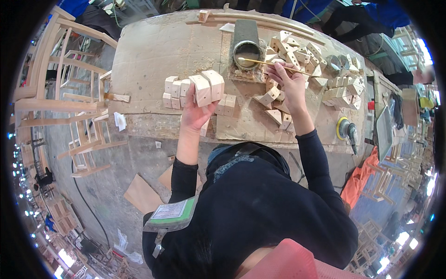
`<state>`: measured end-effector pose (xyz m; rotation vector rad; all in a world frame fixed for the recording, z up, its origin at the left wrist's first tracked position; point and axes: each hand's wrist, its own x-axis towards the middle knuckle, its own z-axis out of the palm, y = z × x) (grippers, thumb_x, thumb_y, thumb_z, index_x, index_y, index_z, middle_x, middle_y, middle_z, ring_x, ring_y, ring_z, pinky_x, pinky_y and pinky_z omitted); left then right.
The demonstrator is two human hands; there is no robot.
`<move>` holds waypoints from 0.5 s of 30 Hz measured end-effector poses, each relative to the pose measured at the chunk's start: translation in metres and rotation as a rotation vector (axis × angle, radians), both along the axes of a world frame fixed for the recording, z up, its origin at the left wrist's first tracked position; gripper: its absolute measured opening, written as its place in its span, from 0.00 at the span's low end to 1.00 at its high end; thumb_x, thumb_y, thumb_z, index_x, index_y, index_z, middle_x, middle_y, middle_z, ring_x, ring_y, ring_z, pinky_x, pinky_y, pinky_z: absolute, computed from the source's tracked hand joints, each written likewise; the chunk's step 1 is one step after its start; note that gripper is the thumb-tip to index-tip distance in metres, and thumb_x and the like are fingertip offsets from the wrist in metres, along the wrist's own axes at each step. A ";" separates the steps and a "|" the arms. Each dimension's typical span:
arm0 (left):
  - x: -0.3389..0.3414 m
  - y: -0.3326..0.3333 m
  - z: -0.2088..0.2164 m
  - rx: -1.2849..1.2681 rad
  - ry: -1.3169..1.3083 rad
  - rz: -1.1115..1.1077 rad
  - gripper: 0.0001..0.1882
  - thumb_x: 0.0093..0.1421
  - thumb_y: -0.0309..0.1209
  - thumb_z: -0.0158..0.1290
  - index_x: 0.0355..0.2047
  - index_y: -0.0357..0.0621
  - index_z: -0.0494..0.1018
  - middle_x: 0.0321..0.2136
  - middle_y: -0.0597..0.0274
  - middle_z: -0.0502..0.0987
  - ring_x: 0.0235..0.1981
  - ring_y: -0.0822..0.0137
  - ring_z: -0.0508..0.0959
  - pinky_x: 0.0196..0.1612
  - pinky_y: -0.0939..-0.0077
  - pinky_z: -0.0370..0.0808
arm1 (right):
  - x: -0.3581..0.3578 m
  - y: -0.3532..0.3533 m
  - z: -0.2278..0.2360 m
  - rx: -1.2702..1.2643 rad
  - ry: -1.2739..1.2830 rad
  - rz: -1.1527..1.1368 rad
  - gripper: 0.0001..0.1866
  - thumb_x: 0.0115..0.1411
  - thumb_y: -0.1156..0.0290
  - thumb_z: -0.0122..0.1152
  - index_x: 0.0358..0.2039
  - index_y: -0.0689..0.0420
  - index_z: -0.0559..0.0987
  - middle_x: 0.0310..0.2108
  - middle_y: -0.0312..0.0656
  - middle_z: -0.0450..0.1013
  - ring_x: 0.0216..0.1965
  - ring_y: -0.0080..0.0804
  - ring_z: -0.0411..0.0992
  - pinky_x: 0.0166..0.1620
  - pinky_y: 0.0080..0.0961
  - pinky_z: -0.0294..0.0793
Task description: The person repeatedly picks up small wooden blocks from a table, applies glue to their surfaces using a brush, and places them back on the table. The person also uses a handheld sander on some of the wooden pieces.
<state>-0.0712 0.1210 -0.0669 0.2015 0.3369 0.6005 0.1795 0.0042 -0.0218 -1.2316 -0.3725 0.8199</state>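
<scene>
My left hand (197, 113) is closed around a few pale wooden corner blocks (207, 88) with drilled holes, held side by side. Behind and beside them, more wooden blocks (173, 93) are lined up on the table. Between the fingers of my right hand (291, 86) is a thin wooden stick (261, 62). Its pale, coated tip is at the mouth of a dark round can (246, 35), which contains a brownish liquid. A loose heap of drilled wooden blocks (302, 56) spreads just beyond and around my right hand.
The worktable (153, 51) is covered with worn brown board. A yellow-edged sander (344, 129) lies at its right front, near a stacked group of blocks (344, 93). Wooden chair frames (60, 104) stand on the left. Orange cloth (360, 176) hangs at the right. People are beyond the table.
</scene>
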 end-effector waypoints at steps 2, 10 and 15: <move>-0.001 0.003 -0.005 -0.024 -0.019 0.011 0.33 0.63 0.51 0.47 0.62 0.46 0.58 0.61 0.57 0.62 0.60 0.57 0.64 0.61 0.60 0.63 | 0.001 -0.002 -0.002 0.053 0.084 0.007 0.09 0.63 0.73 0.56 0.41 0.65 0.74 0.38 0.48 0.76 0.41 0.33 0.77 0.44 0.23 0.79; 0.016 0.009 0.006 0.029 0.016 -0.031 0.31 0.64 0.47 0.43 0.62 0.42 0.57 0.61 0.50 0.61 0.61 0.55 0.62 0.63 0.60 0.61 | 0.013 -0.004 -0.013 -0.052 0.262 -0.037 0.11 0.63 0.69 0.57 0.40 0.64 0.76 0.40 0.46 0.76 0.41 0.32 0.77 0.44 0.21 0.79; 0.023 0.009 0.014 -0.032 -0.055 -0.060 0.30 0.64 0.45 0.45 0.61 0.41 0.58 0.59 0.50 0.63 0.60 0.54 0.64 0.62 0.58 0.61 | 0.008 -0.010 0.000 0.056 0.189 -0.060 0.12 0.63 0.68 0.57 0.40 0.64 0.75 0.38 0.47 0.76 0.39 0.30 0.77 0.42 0.19 0.80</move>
